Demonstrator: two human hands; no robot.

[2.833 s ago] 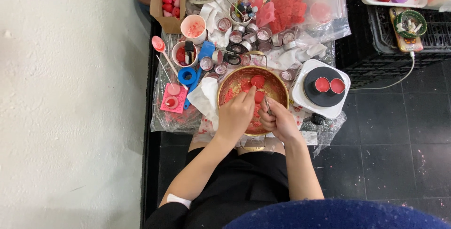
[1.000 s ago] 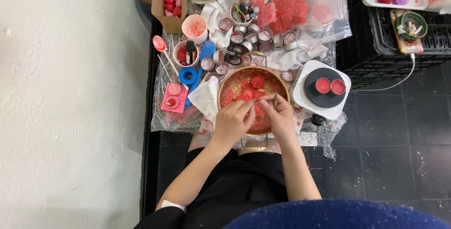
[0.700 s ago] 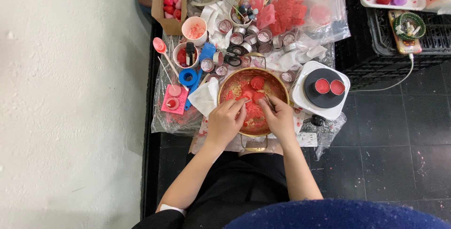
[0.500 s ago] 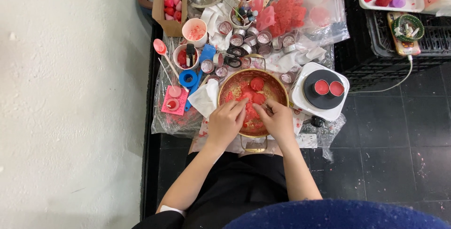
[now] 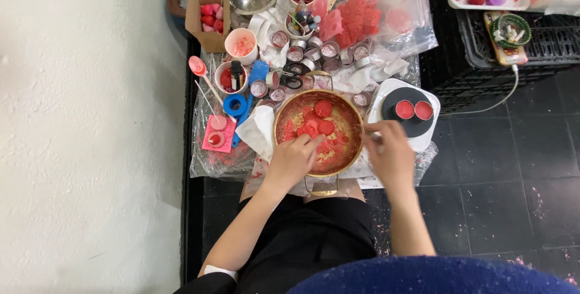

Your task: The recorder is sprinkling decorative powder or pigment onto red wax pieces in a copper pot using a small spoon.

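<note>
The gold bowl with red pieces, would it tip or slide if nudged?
The gold bowl looks wide and shallow, so probably stable. It sits on plastic sheeting, so it might slide. The left hand rests in it, steadying it.

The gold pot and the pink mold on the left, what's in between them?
A crumpled white tissue lies between the gold pot and the pink mold, in the head view.

Bare forearms, black clothing over the lap, a white cuff at the left elbow.
</note>
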